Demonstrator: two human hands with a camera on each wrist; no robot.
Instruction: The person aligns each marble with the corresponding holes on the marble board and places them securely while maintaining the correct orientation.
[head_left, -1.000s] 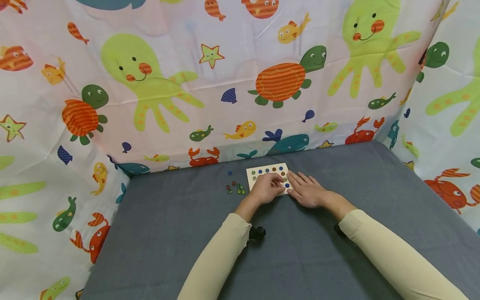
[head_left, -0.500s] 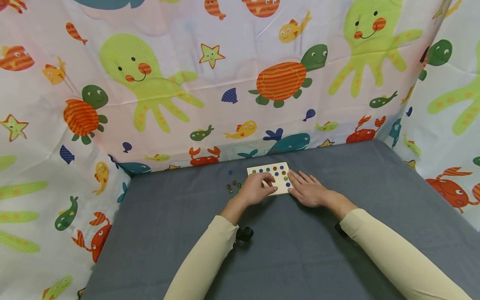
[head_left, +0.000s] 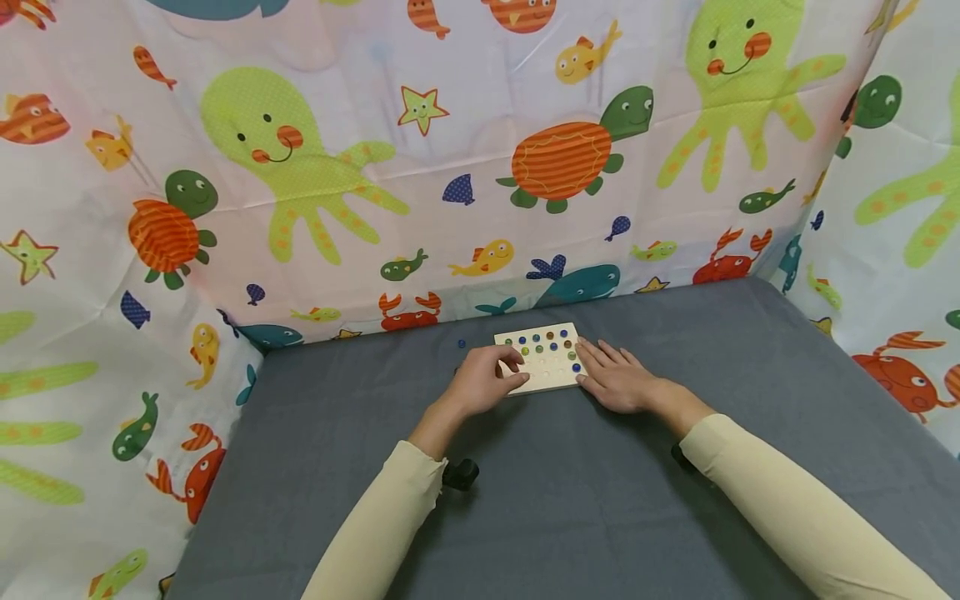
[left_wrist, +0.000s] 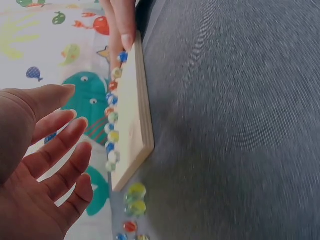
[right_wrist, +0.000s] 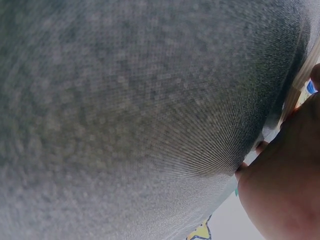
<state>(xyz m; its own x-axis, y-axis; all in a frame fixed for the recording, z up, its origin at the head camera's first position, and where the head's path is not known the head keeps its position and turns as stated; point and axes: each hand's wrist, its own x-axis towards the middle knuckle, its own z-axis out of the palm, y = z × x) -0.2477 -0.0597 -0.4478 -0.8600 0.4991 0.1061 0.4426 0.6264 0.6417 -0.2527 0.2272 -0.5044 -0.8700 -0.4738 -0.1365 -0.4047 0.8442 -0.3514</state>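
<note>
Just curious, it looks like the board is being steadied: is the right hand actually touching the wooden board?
Touching. In the left wrist view, a fingertip of the right hand presses against the wooden board's far edge.

Board [head_left: 546, 367]: pale unfinished wood, matt, smooth. Marbles [left_wrist: 113, 117]: glossy glass, coloured swirls. Table cover [head_left: 600, 500]: grey woven cloth, matt, fine ribbed texture. Backdrop [head_left: 450, 150]: printed fabric, creased. Sleeves [head_left: 787, 508]: soft cream knit.

Head view high, looking down; wrist views low, sharing board [left_wrist: 132, 120].
</note>
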